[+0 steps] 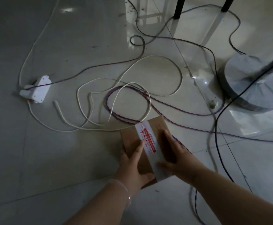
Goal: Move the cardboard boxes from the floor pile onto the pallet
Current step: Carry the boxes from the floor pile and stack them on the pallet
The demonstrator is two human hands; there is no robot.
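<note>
Glossy pale floor (67, 159) tiles, dimly lit, strewn with cables; neither pallet nor floor pile in view.

Item 1: left hand (131, 168). Grips the box at its left near corner, fingers over the top and left edge, thumb curled round the near edge. Thin bracelet (126, 190) at the wrist.

Item 2: right hand (176, 156). Laid along the right edge, fingers straight, thumb spread across the tape; it presses rather than clasps.

Item 3: cardboard box (157, 125). Small, flat, brown, corners sound, no visible crushing. Sealed lengthwise with a white tape strip (146, 140) bearing red print and handling symbols. Held between both hands, low in the middle of the view, over the cables; whether it is clear of the floor cannot be told.

Progress: one box in hand, apparently in transit. Boxes already placed or remaining: not determinable.

Surroundings: braided red-and-blue cable (106, 99) looping just beyond the box; white cable (155, 55) coiled across it; white junction box (36, 90) far left; round plastic-wrapped base (246, 75) at right; dark legs (179, 7) at the top.
</note>
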